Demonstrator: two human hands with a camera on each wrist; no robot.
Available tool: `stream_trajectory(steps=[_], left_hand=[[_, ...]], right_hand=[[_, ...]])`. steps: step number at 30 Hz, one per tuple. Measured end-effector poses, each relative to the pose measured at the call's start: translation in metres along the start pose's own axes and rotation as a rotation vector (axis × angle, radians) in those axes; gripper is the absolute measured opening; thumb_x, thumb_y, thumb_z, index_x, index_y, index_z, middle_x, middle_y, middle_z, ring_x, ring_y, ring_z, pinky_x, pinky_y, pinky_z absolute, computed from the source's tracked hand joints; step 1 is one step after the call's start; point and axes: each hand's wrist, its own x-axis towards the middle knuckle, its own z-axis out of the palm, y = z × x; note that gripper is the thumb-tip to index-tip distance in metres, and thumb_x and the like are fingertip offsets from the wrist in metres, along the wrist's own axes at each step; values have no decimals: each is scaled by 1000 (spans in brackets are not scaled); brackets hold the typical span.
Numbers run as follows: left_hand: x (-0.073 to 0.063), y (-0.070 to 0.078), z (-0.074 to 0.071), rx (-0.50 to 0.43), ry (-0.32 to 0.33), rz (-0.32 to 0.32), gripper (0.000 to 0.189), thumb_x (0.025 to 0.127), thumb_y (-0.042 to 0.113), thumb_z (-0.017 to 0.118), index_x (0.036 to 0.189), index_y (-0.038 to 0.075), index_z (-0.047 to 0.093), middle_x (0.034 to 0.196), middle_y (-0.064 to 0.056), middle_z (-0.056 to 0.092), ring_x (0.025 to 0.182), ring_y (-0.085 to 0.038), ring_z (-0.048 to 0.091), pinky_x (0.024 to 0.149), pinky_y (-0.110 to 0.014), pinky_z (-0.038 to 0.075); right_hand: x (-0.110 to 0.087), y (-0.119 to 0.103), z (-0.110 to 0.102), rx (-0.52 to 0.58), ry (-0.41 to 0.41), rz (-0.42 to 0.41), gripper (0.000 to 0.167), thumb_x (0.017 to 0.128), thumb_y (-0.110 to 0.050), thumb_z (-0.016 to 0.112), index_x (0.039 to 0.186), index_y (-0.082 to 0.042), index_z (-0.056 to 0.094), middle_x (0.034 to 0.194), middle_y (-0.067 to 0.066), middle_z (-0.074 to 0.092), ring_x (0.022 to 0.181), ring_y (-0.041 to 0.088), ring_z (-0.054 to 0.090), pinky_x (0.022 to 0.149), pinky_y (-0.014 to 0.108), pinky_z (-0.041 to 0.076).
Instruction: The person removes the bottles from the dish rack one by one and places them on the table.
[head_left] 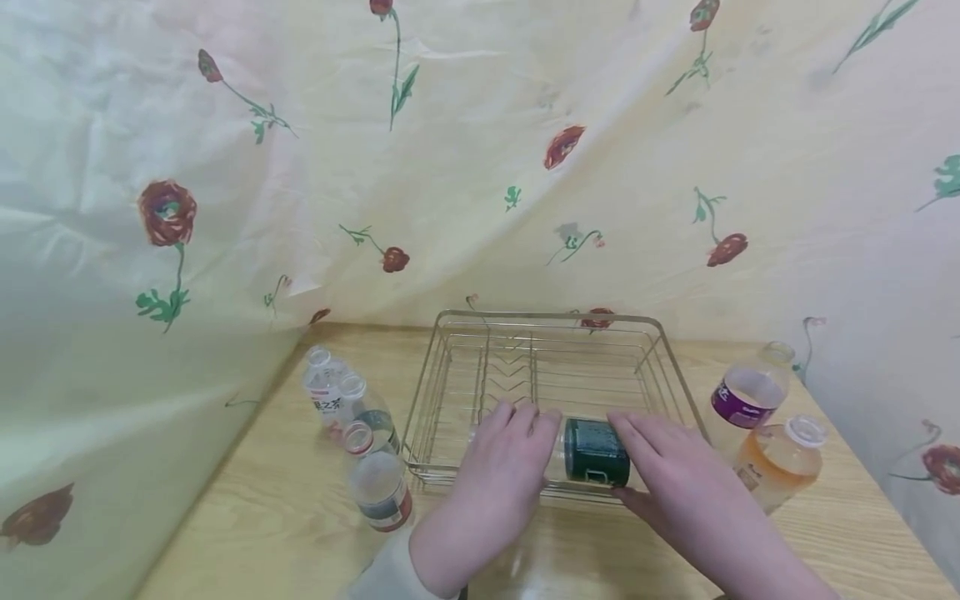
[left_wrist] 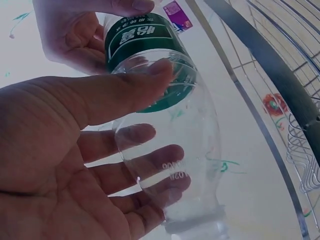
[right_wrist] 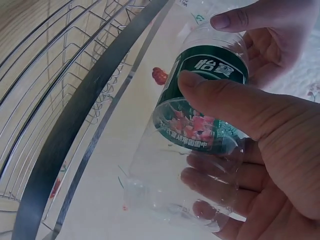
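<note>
A clear plastic bottle (head_left: 597, 451) with a green label lies on its side between both hands, above the front edge of a wire dish rack (head_left: 551, 315). My left hand (head_left: 501, 467) grips its neck-side half, with the thumb across the near side and the fingers behind, seen through the clear wall (left_wrist: 200, 135) in the left wrist view. At the other end, my right hand (head_left: 675, 471) holds the base-side half, its thumb on the green label (right_wrist: 215, 65). No cap shows on the neck, though that end is partly out of frame.
Left of the rack stand three uncapped bottles: a clear one (head_left: 327, 406), one with a dark label (head_left: 375, 414) and one with a red-edged label (head_left: 382, 492). To the right are a purple-labelled bottle (head_left: 738, 408) and an orange-tinted one (head_left: 780, 462). Flowered cloth (head_left: 480, 208) hangs behind.
</note>
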Motion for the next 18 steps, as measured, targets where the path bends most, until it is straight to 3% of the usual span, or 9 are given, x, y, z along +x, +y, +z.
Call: stream_trajectory(steps=[3,6,10,11,13,16,18], left_hand=[[-2,-2,-1,-28,11,6,77,69,20,94,136,8,58,122,-7,63,111,-23,55,98,-35,49],[-8,-8,-2,-129,40,-7,92,73,26,92,148,4,45,139,-11,56,125,-26,51,110,-38,42],[-20,-23,-2,-306,201,-50,109,74,33,92,157,4,28,149,-13,46,136,-28,43,115,-42,34],[-22,-27,-1,-340,246,-63,112,73,35,92,158,4,26,150,-14,45,137,-29,42,116,-42,34],[-28,-34,1,-395,320,-79,114,71,36,93,158,3,27,149,-15,46,137,-29,42,114,-42,36],[-36,-42,5,-426,322,-112,110,72,37,93,157,2,31,149,-16,47,137,-28,43,113,-43,38],[-42,-46,9,-427,281,-132,100,74,33,92,153,0,39,144,-15,52,133,-28,48,110,-43,42]], right_hand=[[0,2,1,10,30,-14,86,53,-11,99,128,7,61,120,19,66,106,39,64,87,58,55],[-3,6,0,24,62,-23,86,52,-9,99,127,6,60,119,18,66,105,38,64,87,57,56],[-8,12,-4,31,100,-22,89,52,-8,97,130,7,58,120,17,64,106,36,63,85,53,55],[-10,14,-5,34,110,-22,87,55,-9,95,131,7,58,121,17,64,106,36,63,86,52,55],[-12,17,-7,27,139,-18,76,74,-28,90,133,6,57,121,17,64,105,34,63,88,46,53],[-13,21,-11,32,179,-5,70,98,-55,58,132,5,58,119,15,64,104,32,63,101,27,46],[-14,22,-13,32,203,4,77,102,-61,33,130,6,59,118,16,64,103,33,63,107,15,35]])
